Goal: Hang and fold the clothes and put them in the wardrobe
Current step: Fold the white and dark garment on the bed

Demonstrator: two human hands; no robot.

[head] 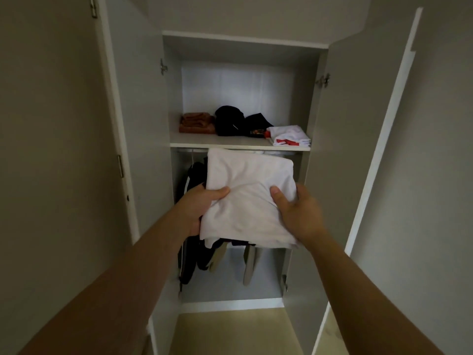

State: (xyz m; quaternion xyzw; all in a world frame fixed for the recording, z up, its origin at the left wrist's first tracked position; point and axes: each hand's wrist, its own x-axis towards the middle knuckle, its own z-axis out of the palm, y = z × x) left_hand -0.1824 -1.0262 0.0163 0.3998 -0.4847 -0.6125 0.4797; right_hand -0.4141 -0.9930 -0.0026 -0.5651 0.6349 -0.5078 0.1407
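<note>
A folded white garment [248,193] is held flat in front of the open wardrobe, just below its shelf [220,144]. My left hand [202,206] grips its left edge, thumb on top and fingers underneath. My right hand [297,211] grips its right edge the same way. On the shelf lie a folded brown garment [196,123], a heap of black clothes [238,121] and a folded white and red garment [290,135]. Below the shelf dark clothes [194,180] hang from a rail, partly hidden by the white garment.
Both wardrobe doors stand wide open, the left door [133,124] and the right door [358,149] on either side of my arms. Beige trouser legs [249,265] hang in the lower compartment. Light wooden floor [230,331] lies in front of the wardrobe.
</note>
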